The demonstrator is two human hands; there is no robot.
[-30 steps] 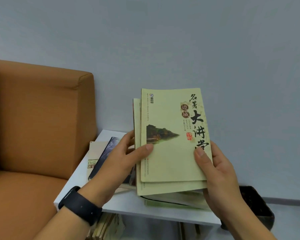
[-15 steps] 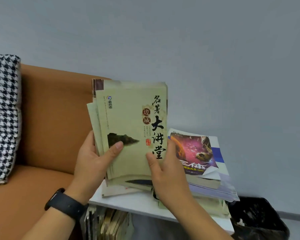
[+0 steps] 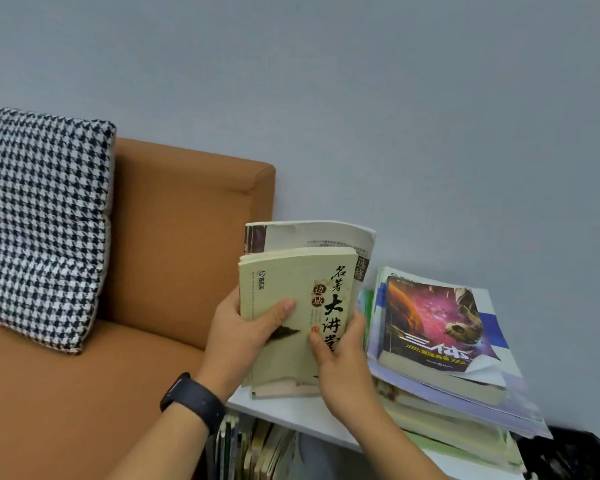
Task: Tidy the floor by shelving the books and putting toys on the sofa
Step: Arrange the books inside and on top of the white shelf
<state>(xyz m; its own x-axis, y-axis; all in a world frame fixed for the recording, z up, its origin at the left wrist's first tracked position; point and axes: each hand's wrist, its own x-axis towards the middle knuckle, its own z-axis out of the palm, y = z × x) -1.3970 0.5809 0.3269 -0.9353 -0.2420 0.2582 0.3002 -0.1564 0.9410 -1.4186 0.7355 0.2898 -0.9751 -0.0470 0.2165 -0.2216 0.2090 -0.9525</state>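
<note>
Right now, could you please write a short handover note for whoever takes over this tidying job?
Left hand: grips the left edge of a bundle of books, thumb across the green front cover.
Right hand: grips the bundle's lower right edge.
The bundle stands upright on the white shelf top, beside the sofa.
Done: a stack of books lies flat on the shelf top to the right; more books stand in the shelf below.
Left: set this bundle down. No toys or floor in view, so check those.

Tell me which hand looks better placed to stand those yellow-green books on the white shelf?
Probably the left hand: it grips the yellow-green books along their spine; the right hand only pinches their lower edge.
</note>
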